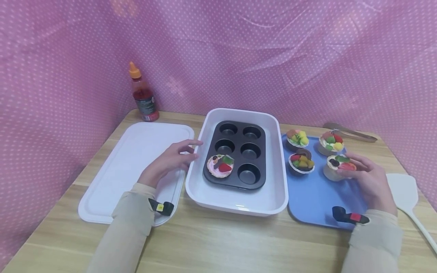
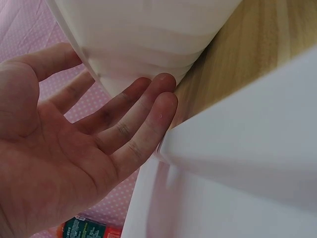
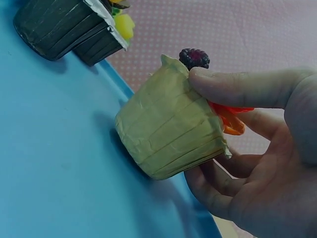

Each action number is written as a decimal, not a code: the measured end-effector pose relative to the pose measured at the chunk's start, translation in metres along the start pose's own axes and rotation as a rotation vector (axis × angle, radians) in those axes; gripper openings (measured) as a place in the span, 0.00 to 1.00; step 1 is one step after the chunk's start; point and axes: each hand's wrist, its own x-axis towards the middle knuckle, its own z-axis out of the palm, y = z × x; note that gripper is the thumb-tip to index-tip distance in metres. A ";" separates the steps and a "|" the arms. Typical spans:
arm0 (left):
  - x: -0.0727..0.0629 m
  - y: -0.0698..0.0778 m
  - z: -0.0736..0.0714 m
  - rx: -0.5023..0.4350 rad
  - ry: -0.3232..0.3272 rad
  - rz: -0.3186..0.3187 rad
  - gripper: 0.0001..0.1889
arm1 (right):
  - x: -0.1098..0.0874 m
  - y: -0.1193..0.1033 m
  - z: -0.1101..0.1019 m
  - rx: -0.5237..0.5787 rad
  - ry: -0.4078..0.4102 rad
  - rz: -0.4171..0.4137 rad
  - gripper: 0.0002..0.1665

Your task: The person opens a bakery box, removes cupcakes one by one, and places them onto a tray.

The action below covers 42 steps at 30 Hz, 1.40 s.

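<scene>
My right hand grips a cupcake in a cream paper wrapper between thumb and fingers, low over the blue tray. Berries and an orange-red fruit piece top it. On the tray's far half stand three more fruit-topped cupcakes, two in dark wrappers and one in a pale wrapper. My left hand has loosely bent fingers at the left rim of the white bin. Inside that bin lies a dark muffin tin, its near left cup filled by a pink-creamed cupcake.
A white tray lies under my left forearm, left of the bin. Behind it stands a sauce bottle with an orange cap. Tongs rest at the back right, and a white spatula lies beyond my right hand.
</scene>
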 end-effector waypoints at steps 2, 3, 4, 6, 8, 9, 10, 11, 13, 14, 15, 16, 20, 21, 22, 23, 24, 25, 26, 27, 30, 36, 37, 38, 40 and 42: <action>0.000 0.000 0.000 -0.001 0.000 0.000 0.27 | 0.000 0.001 0.000 0.004 -0.008 -0.001 0.47; 0.000 0.000 0.000 -0.003 -0.001 0.001 0.27 | 0.000 0.002 0.000 0.004 -0.010 -0.002 0.46; 0.000 0.000 0.000 -0.003 -0.002 0.002 0.27 | 0.000 0.002 0.000 0.003 -0.010 -0.002 0.46; 0.001 -0.002 0.000 -0.003 -0.004 0.004 0.27 | 0.000 0.003 0.000 -0.001 -0.013 0.005 0.47; 0.001 -0.003 0.000 -0.004 -0.007 0.006 0.27 | 0.001 0.003 0.000 -0.001 -0.015 0.008 0.47; 0.001 -0.003 0.000 -0.005 -0.008 0.006 0.27 | 0.001 0.003 0.000 0.001 -0.017 0.008 0.47; 0.002 -0.004 -0.001 -0.003 -0.007 0.005 0.27 | 0.001 0.003 -0.001 0.004 -0.021 0.009 0.48; 0.002 -0.004 -0.001 -0.005 -0.007 0.003 0.27 | 0.000 0.003 -0.001 -0.002 -0.024 0.009 0.48; 0.002 -0.004 -0.001 -0.006 -0.006 0.001 0.27 | -0.001 0.003 -0.001 -0.001 -0.032 0.003 0.50; 0.002 -0.003 -0.001 -0.007 -0.005 0.000 0.27 | -0.001 0.003 -0.002 0.001 -0.033 -0.003 0.51; 0.002 -0.003 -0.001 -0.007 -0.005 0.000 0.27 | -0.002 0.002 -0.002 0.010 -0.037 -0.008 0.52; 0.002 -0.004 -0.001 -0.006 -0.005 0.000 0.27 | -0.003 0.002 -0.003 0.030 -0.040 -0.014 0.52; 0.002 -0.004 -0.001 -0.006 -0.006 0.004 0.27 | -0.006 0.001 -0.005 0.180 -0.044 -0.041 0.51; 0.002 -0.004 -0.001 -0.006 -0.006 0.004 0.27 | -0.007 0.000 -0.006 0.231 -0.042 -0.044 0.50; 0.002 -0.004 -0.001 -0.007 -0.007 0.005 0.27 | -0.008 -0.002 -0.007 0.267 -0.032 -0.042 0.50; 0.002 -0.004 -0.001 -0.006 -0.007 0.004 0.27 | -0.010 -0.004 -0.008 0.275 -0.018 -0.045 0.49; 0.002 -0.004 -0.001 -0.006 -0.007 0.003 0.27 | -0.012 -0.006 -0.009 0.293 -0.003 -0.044 0.49; 0.002 -0.004 -0.001 -0.004 -0.007 0.002 0.27 | -0.014 -0.008 -0.010 0.307 0.009 -0.047 0.49; 0.002 -0.004 -0.001 -0.003 -0.008 0.001 0.27 | -0.016 -0.011 -0.011 0.274 0.027 -0.044 0.49; 0.002 -0.004 -0.001 -0.002 -0.008 0.001 0.27 | -0.018 -0.014 -0.012 0.267 0.040 -0.035 0.49; 0.000 -0.004 -0.002 -0.001 -0.006 0.002 0.27 | -0.024 -0.025 -0.012 0.229 0.059 -0.045 0.47; -0.002 -0.003 -0.003 -0.013 -0.003 0.014 0.27 | -0.032 -0.052 -0.005 0.105 0.091 -0.115 0.43; -0.002 -0.003 -0.003 -0.019 -0.004 0.019 0.27 | -0.033 -0.057 -0.004 0.120 0.092 -0.123 0.43; -0.002 -0.003 -0.002 -0.026 -0.005 0.025 0.27 | -0.035 -0.061 -0.003 0.124 0.090 -0.133 0.42; -0.001 -0.004 -0.001 -0.037 -0.008 0.035 0.27 | -0.038 -0.068 -0.001 0.129 0.097 -0.138 0.42; 0.000 -0.005 0.000 -0.042 -0.010 0.037 0.27 | -0.041 -0.073 0.000 0.137 0.102 -0.145 0.41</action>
